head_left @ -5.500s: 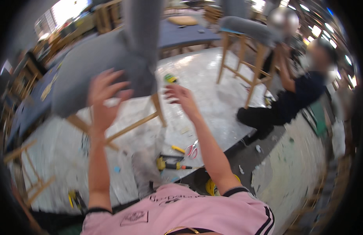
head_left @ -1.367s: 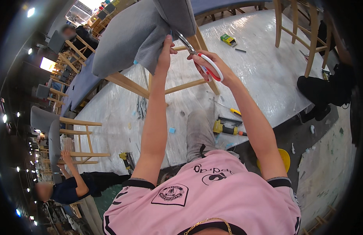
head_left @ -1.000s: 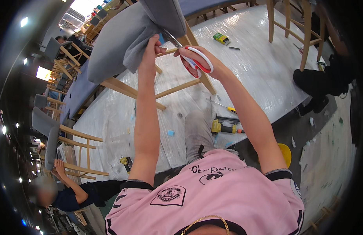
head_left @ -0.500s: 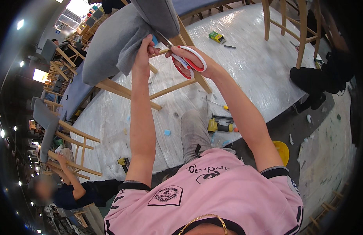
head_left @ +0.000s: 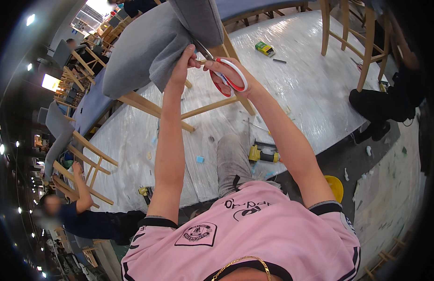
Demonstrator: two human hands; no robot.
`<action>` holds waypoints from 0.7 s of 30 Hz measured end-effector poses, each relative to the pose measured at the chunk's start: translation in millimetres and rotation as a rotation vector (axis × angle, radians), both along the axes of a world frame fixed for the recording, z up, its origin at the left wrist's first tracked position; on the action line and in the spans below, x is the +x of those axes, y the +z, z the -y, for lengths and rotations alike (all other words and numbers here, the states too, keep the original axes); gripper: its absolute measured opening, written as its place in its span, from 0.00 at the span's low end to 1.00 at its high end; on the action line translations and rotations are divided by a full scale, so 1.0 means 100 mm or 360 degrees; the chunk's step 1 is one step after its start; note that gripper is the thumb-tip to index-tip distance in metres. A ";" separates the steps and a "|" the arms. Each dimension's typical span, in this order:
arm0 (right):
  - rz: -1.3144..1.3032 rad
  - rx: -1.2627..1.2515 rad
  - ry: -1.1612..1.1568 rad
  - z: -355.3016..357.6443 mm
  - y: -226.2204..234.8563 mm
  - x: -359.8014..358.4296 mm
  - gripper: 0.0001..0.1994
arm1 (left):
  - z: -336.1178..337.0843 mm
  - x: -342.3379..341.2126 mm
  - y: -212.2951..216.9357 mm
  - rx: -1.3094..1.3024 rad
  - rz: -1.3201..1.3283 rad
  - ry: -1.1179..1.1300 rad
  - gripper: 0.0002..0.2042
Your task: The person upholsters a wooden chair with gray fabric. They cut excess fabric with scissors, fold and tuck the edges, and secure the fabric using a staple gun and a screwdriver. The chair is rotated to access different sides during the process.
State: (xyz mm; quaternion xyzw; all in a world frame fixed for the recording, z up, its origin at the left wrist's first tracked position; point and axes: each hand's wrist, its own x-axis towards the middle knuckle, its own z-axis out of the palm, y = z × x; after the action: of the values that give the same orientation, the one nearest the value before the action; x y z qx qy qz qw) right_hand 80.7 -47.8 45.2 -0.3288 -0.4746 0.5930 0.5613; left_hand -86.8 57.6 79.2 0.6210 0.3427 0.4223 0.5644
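Note:
A grey upholstered chair (head_left: 142, 51) with pale wooden legs lies tipped over on a plastic-covered floor sheet (head_left: 296, 79). My left hand (head_left: 183, 63) pinches a fold of its grey fabric near the seat's underside. My right hand (head_left: 226, 75) grips red-handled scissors (head_left: 228, 77), whose blades point up-left into the fabric right beside my left fingers. Both arms reach up from my pink shirt.
A yellow power tool (head_left: 264, 154) lies by my knee, a small green-yellow box (head_left: 264, 48) farther out. A yellow bowl (head_left: 336, 187) sits at the right. Another wooden chair (head_left: 362, 42) stands at upper right with a seated person (head_left: 385, 100) by it; another person (head_left: 81, 215) sits lower left.
Earlier my hands were empty on the chair. Now the right holds scissors, and over the last second both hands have stayed at the fabric while the view shifted slightly.

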 end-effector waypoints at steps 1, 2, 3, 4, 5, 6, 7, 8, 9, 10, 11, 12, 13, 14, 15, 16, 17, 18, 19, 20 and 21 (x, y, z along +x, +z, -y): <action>-0.0007 0.0038 0.0022 0.00 -0.01 0.01 0.21 | 0.00 0.00 0.01 0.0001 -0.0004 0.0009 0.17; -0.0014 0.0076 0.0044 0.00 -0.03 0.01 0.21 | 0.02 0.00 0.01 0.0001 -0.0008 0.0018 0.17; -0.0022 0.0113 0.0069 0.00 -0.05 0.01 0.21 | 0.03 -0.01 0.02 0.0001 -0.0013 0.0030 0.17; -0.0065 0.0138 0.0109 -0.02 -0.09 0.02 0.22 | 0.02 -0.02 0.01 0.0022 0.0006 0.0025 0.17; -0.0108 0.0163 0.0151 -0.05 -0.13 0.04 0.23 | -0.01 -0.04 -0.02 0.0042 0.0025 0.0021 0.17; -0.0147 0.0187 0.0196 -0.06 -0.14 0.05 0.23 | 0.00 -0.04 0.00 0.0063 0.0048 0.0021 0.17; -0.0134 0.0181 0.0192 -0.06 -0.15 0.06 0.24 | 0.03 -0.05 0.02 0.0078 0.0029 0.0037 0.17; -0.0122 0.0175 0.0190 -0.05 -0.16 0.06 0.25 | 0.07 -0.05 0.03 0.0093 0.0009 0.0056 0.17; -0.0095 0.0179 0.0194 -0.06 -0.13 0.08 0.26 | 0.10 -0.03 0.08 0.0120 0.0003 0.0079 0.17; -0.0104 0.0195 0.0214 -0.07 -0.14 0.09 0.26 | 0.11 -0.02 0.08 0.0166 0.0001 0.0069 0.17; -0.0114 0.0211 0.0237 -0.08 -0.18 0.10 0.27 | 0.12 -0.02 0.08 0.0213 -0.0003 0.0061 0.17; -0.0117 0.0230 0.0257 -0.07 -0.18 0.10 0.27 | 0.13 -0.02 0.08 0.0264 0.0000 0.0051 0.17; -0.0140 0.0174 0.0266 -0.06 -0.17 0.11 0.27 | 0.14 -0.03 0.09 0.0267 -0.0033 0.0052 0.17; -0.0107 0.0177 0.0251 -0.07 -0.13 0.12 0.27 | 0.13 -0.03 0.11 0.0274 -0.0026 0.0047 0.17; -0.0084 0.0164 0.0231 -0.08 -0.15 0.12 0.26 | 0.11 -0.04 0.09 0.0264 -0.0027 0.0037 0.17; -0.0060 0.0152 0.0209 -0.09 -0.15 0.12 0.26 | 0.10 -0.04 0.07 0.0255 -0.0029 0.0025 0.17; -0.0022 0.0148 0.0183 -0.09 -0.13 0.13 0.25 | 0.09 -0.03 0.06 0.0271 -0.0031 0.0020 0.17; 0.0012 0.0138 0.0163 -0.09 -0.13 0.13 0.24 | 0.10 -0.03 0.03 0.0281 -0.0036 0.0022 0.18; 0.0047 0.0129 0.0142 -0.08 -0.13 0.13 0.23 | 0.10 -0.04 0.02 0.0292 -0.0041 0.0023 0.18; 0.0088 0.0126 0.0097 -0.09 -0.12 0.11 0.21 | 0.09 -0.05 0.02 0.0310 -0.0033 -0.0007 0.18; 0.0135 0.0125 0.0053 -0.10 -0.11 0.10 0.19 | 0.08 -0.05 0.03 0.0330 -0.0018 -0.0034 0.18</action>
State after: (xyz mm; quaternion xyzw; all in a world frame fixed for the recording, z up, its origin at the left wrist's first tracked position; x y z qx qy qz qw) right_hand 90.3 -38.0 34.7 -0.3234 -0.5262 0.5688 0.5432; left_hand -92.0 49.5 82.4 0.6821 0.2938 0.4459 0.4996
